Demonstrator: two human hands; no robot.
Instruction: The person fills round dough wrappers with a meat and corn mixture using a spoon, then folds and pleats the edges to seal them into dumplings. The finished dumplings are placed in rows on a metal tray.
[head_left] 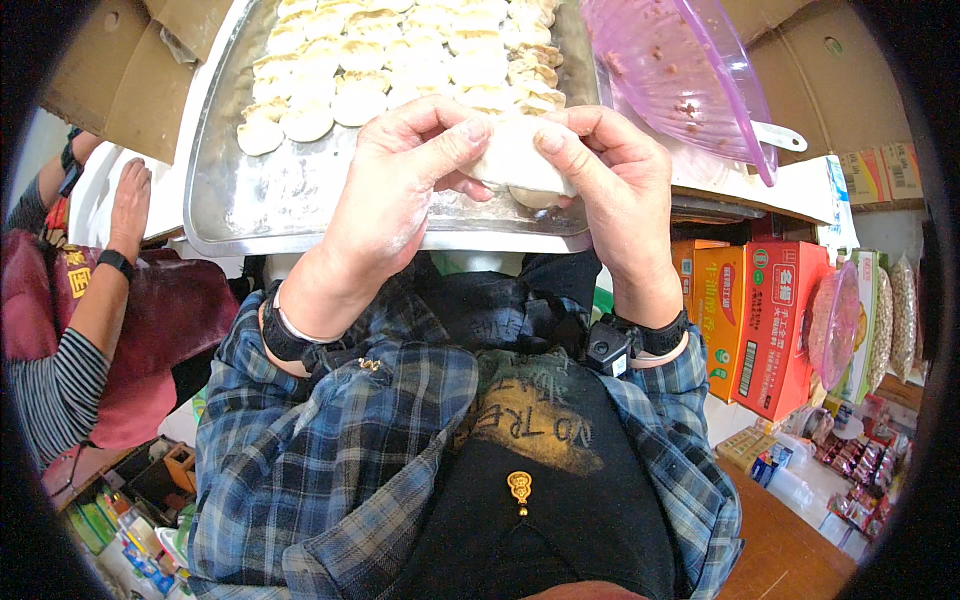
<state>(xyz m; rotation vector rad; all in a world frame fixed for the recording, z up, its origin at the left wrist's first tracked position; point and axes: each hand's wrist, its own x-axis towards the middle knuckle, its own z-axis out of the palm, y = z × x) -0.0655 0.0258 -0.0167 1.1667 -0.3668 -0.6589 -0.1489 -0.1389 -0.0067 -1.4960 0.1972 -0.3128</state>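
Between my two hands is a pale dumpling, held up over the near part of a metal tray. My left hand pinches its left side between thumb and fingers. On the other side my right hand grips it, thumb pressed on the top edge. The inside of the dumpling cannot be seen. Rows of shaped dumplings lie behind my hands on the tray, whose bare metal near the front is dusted with flour.
Right of the tray, a purple plastic bowl with bits of filling holds a white-handled utensil. Cardboard boxes and bagged goods stand lower right. At left, a co-worker's hand rests by a white surface.
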